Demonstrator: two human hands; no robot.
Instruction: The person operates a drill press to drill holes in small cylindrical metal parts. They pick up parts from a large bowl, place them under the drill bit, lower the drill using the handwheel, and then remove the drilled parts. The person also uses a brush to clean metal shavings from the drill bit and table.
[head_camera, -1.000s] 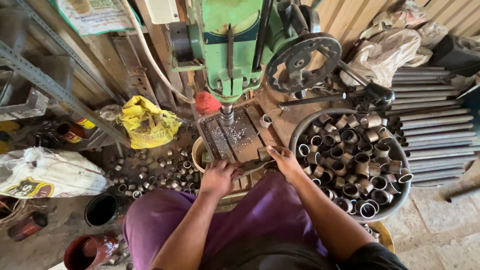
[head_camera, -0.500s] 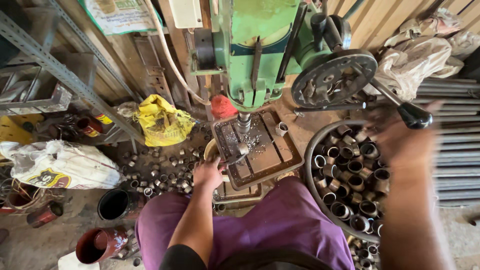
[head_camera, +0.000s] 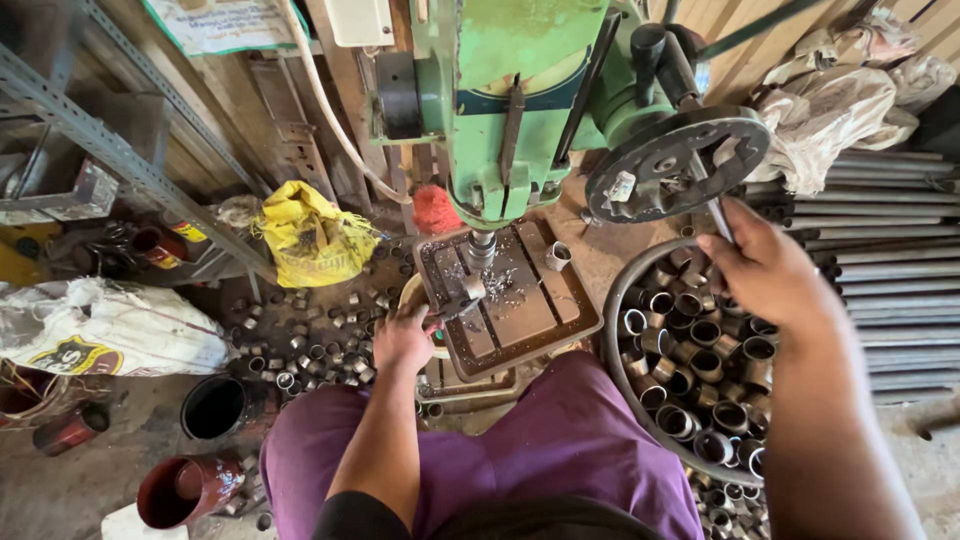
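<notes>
I sit before a green drill press (head_camera: 520, 110) with its chuck (head_camera: 481, 248) over a brown slotted work table (head_camera: 540, 315). My left hand (head_camera: 402, 338) grips a tool that holds a short metal ring (head_camera: 470, 291) under the chuck. My right hand (head_camera: 765, 270) is raised and closed on the feed lever (head_camera: 718, 215) of the black handwheel (head_camera: 675, 165). Another ring (head_camera: 558, 256) stands at the table's back edge.
A round metal basin (head_camera: 615, 375) full of short metal rings sits at my right. More rings (head_camera: 320, 340) litter the floor at left, near a yellow bag (head_camera: 312, 235), a white sack (head_camera: 105, 330) and dark pots (head_camera: 212, 407). Steel pipes (head_camera: 890, 250) lie stacked far right.
My right hand rose from the work table and basin edge to the feed lever and gripped it. The left hand stayed at the table. The view moved closer to the machine.
</notes>
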